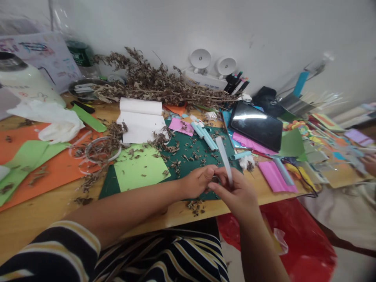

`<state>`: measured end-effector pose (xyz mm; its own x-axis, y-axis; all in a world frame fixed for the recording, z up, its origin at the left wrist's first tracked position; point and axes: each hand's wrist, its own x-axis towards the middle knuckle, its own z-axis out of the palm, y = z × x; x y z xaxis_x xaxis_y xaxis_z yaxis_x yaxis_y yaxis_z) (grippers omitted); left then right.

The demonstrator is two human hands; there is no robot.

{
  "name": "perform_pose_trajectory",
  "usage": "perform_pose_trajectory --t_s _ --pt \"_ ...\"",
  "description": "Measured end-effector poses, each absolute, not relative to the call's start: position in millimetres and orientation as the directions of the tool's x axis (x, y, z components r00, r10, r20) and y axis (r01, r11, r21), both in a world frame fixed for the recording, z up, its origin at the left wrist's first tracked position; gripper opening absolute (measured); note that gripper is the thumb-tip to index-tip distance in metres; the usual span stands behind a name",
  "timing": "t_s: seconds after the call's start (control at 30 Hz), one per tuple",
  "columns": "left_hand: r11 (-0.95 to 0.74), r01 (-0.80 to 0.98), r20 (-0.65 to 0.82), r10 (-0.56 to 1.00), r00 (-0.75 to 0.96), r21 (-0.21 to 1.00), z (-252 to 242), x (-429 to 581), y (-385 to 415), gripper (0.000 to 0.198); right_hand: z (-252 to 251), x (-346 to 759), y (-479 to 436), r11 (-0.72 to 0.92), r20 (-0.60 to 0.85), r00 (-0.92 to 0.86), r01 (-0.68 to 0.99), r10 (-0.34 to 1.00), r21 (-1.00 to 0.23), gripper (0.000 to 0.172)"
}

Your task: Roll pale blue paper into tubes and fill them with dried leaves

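Above the front edge of the dark green mat [194,152], both hands meet with their fingertips together. My right hand [239,192] is closed around a translucent white strip or stick [223,158], which stands up tilted from its fingers. Curled beside it, my left hand [198,182] has thumb and fingers pinched at something small and dark that I cannot make out. Crumbled dry leaves [194,156] lie scattered over the mat. Just beyond the hands are rolled light blue paper tubes [207,137]. A light green paper sheet [141,166] lies left of them.
A bundle of dried leafy branches [155,82] runs along the wall. A black tablet [255,125] rests on papers at right; pink paper [276,176] lies nearer. A white bottle [26,80] stands far left. A red plastic bag [299,235] hangs below; another person's hand [368,162] shows far right.
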<state>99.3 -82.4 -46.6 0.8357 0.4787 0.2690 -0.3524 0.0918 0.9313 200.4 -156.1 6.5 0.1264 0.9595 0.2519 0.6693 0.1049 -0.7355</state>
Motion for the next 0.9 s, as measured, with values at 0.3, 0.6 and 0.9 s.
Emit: perform_pose_trajectory --t_s 0.3,0.6,0.9 --pt "0.065 -0.366 0.287 0.499 0.817 0.928 -48.6 98.2 -83.0 0.052 -0.8 191.5 -156.3 0.104 0.339 0.262 0.634 0.903 -0.766 0.006" --pt "0.070 -0.343 0.264 0.503 0.823 0.937 -43.5 96.9 -82.9 0.054 -6.3 200.4 -158.1 0.198 0.322 0.163 0.515 0.933 -0.834 0.008" --pt "0.063 -0.343 0.264 0.516 0.815 0.937 -51.3 98.1 -82.8 0.052 -6.0 201.2 -156.0 0.253 0.416 0.100 0.658 0.904 -0.709 0.004"
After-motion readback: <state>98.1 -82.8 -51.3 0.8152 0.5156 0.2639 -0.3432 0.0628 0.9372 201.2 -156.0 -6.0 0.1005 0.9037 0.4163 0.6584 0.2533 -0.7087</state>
